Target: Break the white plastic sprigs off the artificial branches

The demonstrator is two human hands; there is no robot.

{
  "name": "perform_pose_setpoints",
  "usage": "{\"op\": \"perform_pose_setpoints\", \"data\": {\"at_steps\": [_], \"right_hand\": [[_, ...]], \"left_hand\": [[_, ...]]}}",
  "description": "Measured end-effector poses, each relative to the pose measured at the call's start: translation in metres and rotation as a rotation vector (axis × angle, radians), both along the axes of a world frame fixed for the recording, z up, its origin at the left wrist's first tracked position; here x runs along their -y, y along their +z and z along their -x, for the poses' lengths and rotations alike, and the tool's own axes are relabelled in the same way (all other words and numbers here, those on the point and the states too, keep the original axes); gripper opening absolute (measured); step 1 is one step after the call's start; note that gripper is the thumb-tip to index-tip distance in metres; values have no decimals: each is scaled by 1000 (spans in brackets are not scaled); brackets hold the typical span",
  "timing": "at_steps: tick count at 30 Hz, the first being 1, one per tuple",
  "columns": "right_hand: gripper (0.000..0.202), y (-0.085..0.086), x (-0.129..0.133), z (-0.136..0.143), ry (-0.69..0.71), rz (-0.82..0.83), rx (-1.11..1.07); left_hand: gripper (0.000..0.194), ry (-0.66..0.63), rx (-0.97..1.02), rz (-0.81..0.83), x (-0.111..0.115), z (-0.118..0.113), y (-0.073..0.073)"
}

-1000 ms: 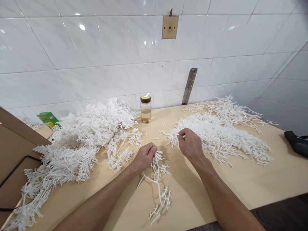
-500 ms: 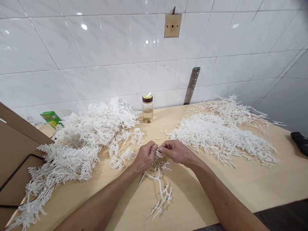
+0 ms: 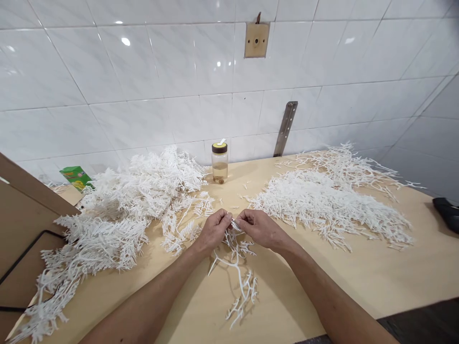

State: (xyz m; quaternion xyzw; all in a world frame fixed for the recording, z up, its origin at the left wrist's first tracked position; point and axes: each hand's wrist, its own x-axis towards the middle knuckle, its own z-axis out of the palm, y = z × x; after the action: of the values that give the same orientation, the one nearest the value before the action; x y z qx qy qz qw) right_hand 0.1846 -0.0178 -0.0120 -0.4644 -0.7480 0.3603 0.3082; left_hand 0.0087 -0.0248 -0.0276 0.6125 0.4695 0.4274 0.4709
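Note:
My left hand (image 3: 216, 229) and my right hand (image 3: 258, 228) meet over the middle of the table, fingertips almost touching. Between them is a small white twig (image 3: 235, 224) with fine prongs, pinched from both sides. Below the hands a larger white branched piece (image 3: 238, 272), like plastic coral, lies on the tabletop; whether it joins the twig is hidden by my fingers. A big heap of bushy white branches (image 3: 136, 191) rises to the left of my left hand. Right of my right hand spreads a flatter pile of white branches (image 3: 330, 200).
Behind my hands stands a jar of pale liquid (image 3: 220, 167) with a dark lid. A metal strip (image 3: 286, 129) leans on the tiled wall. At left are a green box (image 3: 76, 177) and a brown board (image 3: 28, 239); a black object (image 3: 446, 212) lies far right. White scraps (image 3: 245, 184) dot the table.
My fingers have shifted slightly on the white twig, and more of its prongs show between them. The branched piece below has moved very slightly; both piles look the same.

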Motion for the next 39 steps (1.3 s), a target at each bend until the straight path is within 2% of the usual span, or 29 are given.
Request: {"op": "perform_pose_setpoints", "data": {"at_steps": [3,6,12,14,17,19,23,26,29,33,36,39], "right_hand": [[25,1,1,1,-31,-20,22],[21,-3,1,3,-82,-78,99],[20,-17,2,16,-210,-350,363],[20,-17,0,16,-284,-315,414],[18,-13,-8,1,-459,-192,435],[16,-9,-14,-17,-575,-182,393],[14,-8,-26,-50,-779,-297,244],[20,-9,-29,-60,-842,-370,200],[26,-7,-26,-54,-775,-385,152],[27,-2,-17,-32,-568,-246,28],[29,0,-9,-16,-344,-113,-91],[35,2,-2,-7,-66,-1,-108]], "left_hand": [[36,10,-2,18,-3,1,-3],[34,40,-103,-34,-6,0,-6],[29,144,-308,-154,-8,-3,-8],[29,209,-304,-193,-8,-1,-7],[29,266,-249,-256,-10,6,-3],[31,239,-187,-255,-11,10,-2],[33,146,-58,-212,-10,9,-2],[34,100,-15,-207,-7,6,-2],[33,74,-11,-224,-5,5,-2],[31,72,-11,-230,-4,4,-2],[30,74,-35,-238,-3,4,-2],[30,77,-65,-253,-3,3,-2]]}}
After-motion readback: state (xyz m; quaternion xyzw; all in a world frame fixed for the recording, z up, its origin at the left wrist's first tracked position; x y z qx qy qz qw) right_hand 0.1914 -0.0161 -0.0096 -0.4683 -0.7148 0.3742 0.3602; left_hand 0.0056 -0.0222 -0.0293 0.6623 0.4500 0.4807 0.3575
